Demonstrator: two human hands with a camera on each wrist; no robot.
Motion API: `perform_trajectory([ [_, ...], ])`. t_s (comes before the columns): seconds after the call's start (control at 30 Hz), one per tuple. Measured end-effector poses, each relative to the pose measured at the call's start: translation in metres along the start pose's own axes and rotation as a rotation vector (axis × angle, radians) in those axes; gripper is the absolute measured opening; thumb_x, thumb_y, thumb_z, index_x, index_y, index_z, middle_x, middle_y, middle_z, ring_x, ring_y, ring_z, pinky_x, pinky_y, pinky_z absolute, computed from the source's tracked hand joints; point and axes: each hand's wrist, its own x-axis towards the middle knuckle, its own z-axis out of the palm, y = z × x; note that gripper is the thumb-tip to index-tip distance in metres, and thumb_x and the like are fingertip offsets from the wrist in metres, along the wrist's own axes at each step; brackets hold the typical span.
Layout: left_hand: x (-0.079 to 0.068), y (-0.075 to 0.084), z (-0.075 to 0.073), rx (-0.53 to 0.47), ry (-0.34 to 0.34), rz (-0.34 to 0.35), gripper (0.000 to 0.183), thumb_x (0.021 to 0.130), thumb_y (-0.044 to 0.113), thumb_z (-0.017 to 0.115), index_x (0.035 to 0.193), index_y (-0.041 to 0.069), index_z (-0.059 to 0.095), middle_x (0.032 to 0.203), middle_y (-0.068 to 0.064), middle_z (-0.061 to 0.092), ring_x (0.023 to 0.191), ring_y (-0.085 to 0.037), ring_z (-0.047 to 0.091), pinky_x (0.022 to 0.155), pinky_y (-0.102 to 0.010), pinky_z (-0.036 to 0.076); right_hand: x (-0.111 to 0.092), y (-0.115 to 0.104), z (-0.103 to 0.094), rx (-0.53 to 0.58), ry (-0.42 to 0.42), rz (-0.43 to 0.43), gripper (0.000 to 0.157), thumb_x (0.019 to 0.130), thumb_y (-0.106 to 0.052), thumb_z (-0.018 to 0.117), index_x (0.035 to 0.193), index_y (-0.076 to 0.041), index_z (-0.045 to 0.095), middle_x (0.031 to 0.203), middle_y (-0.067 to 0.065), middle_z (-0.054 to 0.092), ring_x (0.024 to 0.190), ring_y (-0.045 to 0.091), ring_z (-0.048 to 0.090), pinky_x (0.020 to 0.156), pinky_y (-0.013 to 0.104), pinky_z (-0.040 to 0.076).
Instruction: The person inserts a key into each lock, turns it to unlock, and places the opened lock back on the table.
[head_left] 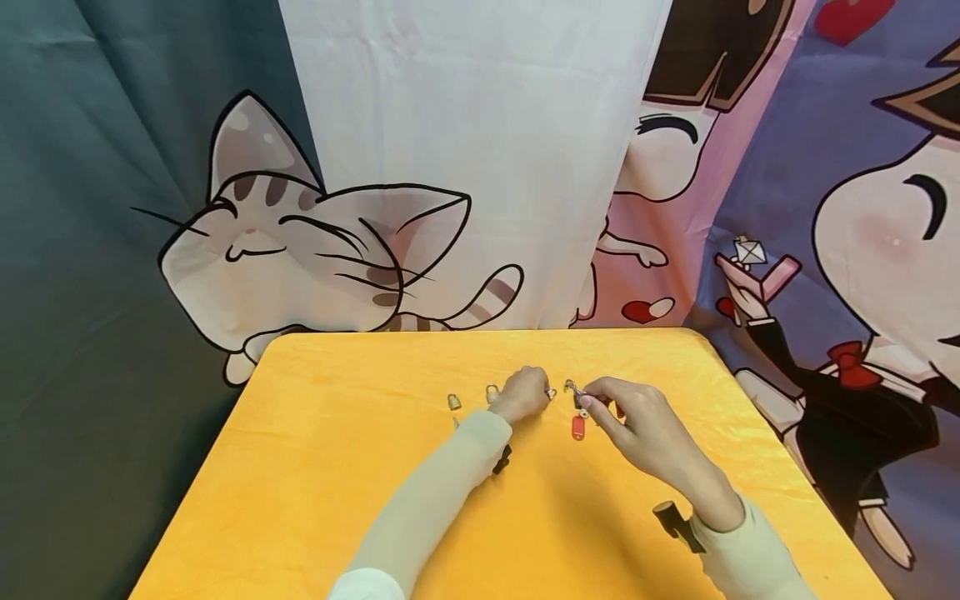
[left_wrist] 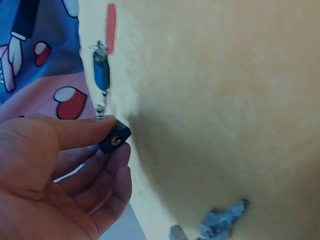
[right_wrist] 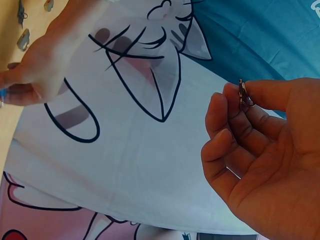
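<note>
My left hand (head_left: 525,393) pinches a small padlock (left_wrist: 116,140) between thumb and fingers; its keyhole end faces the left wrist camera. Just to the right, my right hand (head_left: 637,421) pinches a small metal piece (right_wrist: 243,94) between thumb and index finger. It shows edge-on in the right wrist view, so its kind is unclear. By the right fingertips are a dark oblong piece (left_wrist: 101,72) with metal rings and a red tag (head_left: 578,427). Two brass-coloured padlocks, one farther left (head_left: 453,402) and one beside the left wrist (head_left: 492,393), stand on the table.
The yellow-covered table (head_left: 300,500) ends at a cartoon-printed cloth backdrop (head_left: 465,125). A bunch of keys (left_wrist: 222,220) lies near the left forearm, partly hidden from the head camera. Dark camera mounts, such as the right one (head_left: 677,525), stick out from both wrists.
</note>
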Motion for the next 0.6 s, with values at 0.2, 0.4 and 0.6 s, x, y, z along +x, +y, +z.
perform_trajectory([
  [0.2, -0.005, 0.011, -0.011, -0.032, 0.076, 0.079, 0.004, 0.085, 0.021, 0.077, 0.086, 0.017, 0.074, 0.08, 0.007, 0.067, 0.067, -0.006, 0.056, 0.063, -0.023, 0.047, 0.0, -0.001, -0.001, -0.002, 0.008, -0.008, 0.01, 0.092, -0.009, 0.067, 0.095, -0.018, 0.071, 0.084, -0.015, 0.068, 0.063, -0.005, 0.047, 0.058, 0.019, 0.043],
  [0.4, -0.014, 0.021, -0.027, -0.043, 0.123, 0.102, 0.016, 0.086, 0.027, 0.077, 0.098, 0.018, 0.075, 0.089, 0.007, 0.072, 0.072, -0.005, 0.061, 0.066, -0.023, 0.051, 0.001, -0.002, -0.003, 0.002, 0.021, -0.011, 0.012, 0.092, -0.008, 0.068, 0.095, -0.02, 0.07, 0.083, -0.016, 0.067, 0.064, -0.005, 0.048, 0.059, 0.018, 0.043],
  [0.6, -0.023, 0.03, -0.038, -0.062, 0.162, 0.127, 0.015, 0.087, 0.028, 0.076, 0.098, 0.019, 0.074, 0.087, 0.008, 0.071, 0.074, -0.004, 0.062, 0.069, -0.023, 0.052, 0.001, -0.004, -0.005, 0.003, 0.029, -0.012, 0.013, 0.092, -0.008, 0.068, 0.095, -0.02, 0.07, 0.083, -0.016, 0.067, 0.067, -0.004, 0.05, 0.06, 0.017, 0.044],
])
